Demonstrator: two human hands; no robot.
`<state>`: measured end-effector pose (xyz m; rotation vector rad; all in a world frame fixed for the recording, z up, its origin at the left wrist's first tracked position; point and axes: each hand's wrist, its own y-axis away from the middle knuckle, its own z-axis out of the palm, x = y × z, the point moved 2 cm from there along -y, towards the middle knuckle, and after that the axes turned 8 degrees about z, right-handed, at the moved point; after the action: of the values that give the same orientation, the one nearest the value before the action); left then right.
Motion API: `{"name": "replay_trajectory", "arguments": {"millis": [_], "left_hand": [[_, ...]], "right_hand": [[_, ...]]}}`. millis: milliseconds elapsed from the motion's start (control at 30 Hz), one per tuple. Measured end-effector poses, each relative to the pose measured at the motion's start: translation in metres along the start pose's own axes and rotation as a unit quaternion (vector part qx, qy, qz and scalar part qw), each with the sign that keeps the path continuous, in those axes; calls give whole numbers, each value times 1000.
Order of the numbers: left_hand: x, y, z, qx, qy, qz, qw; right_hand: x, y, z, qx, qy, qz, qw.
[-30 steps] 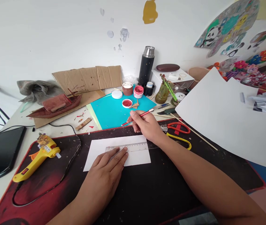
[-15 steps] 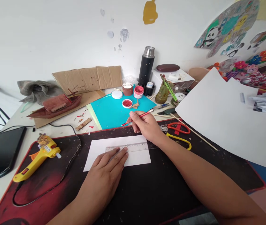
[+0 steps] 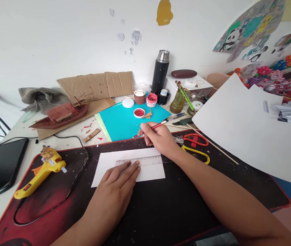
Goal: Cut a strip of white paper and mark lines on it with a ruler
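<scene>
My left hand [image 3: 119, 181] lies flat, fingers stretched out, pressing a clear plastic ruler [image 3: 149, 161] onto a white sheet of paper [image 3: 150, 174]. The ruler runs lengthwise across the paper and reaches past its right edge, where my right forearm partly covers it. Above the paper's far right corner, my right hand [image 3: 159, 136] is closed around a red pencil [image 3: 158, 125]. The pencil points left, its tip apart from the paper. Just right of that wrist lie scissors [image 3: 195, 143] with one red and one yellow handle.
A yellow glue gun [image 3: 41, 172] with its cord lies left on the dark mat [image 3: 140, 212]. Behind are a red model boat [image 3: 60, 116], a blue sheet [image 3: 117, 119] with an open red paint jar [image 3: 151, 100], and a black thermos [image 3: 160, 73]. A large white sheet [image 3: 242, 130] spreads right.
</scene>
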<state>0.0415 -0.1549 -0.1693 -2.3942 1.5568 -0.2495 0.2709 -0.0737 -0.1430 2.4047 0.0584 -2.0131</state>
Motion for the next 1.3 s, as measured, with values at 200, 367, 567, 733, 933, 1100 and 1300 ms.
{"name": "replay_trajectory", "arguments": {"millis": [200, 367, 567, 733, 933, 1100, 1300], "left_hand": [[-1, 2, 2, -4, 13, -12, 1000], [1, 1, 2, 1, 5, -9, 1000], [1, 0, 0, 3, -3, -5, 1000], [0, 0, 0, 2, -3, -2, 1000], [1, 0, 1, 0, -13, -2, 1000], [1, -3, -2, 4, -30, 13, 999], [1, -3, -3, 12, -18, 10, 1000]], "right_hand": [[2, 0, 1, -3, 22, -5, 1000], [1, 1, 2, -2, 26, -1, 1000], [0, 0, 2, -1, 35, -2, 999], [-2, 1, 2, -2, 40, -3, 999], [-3, 1, 2, -1, 48, -3, 999], [-3, 2, 2, -4, 49, -5, 999], [-3, 3, 2, -7, 53, -5, 999]]}}
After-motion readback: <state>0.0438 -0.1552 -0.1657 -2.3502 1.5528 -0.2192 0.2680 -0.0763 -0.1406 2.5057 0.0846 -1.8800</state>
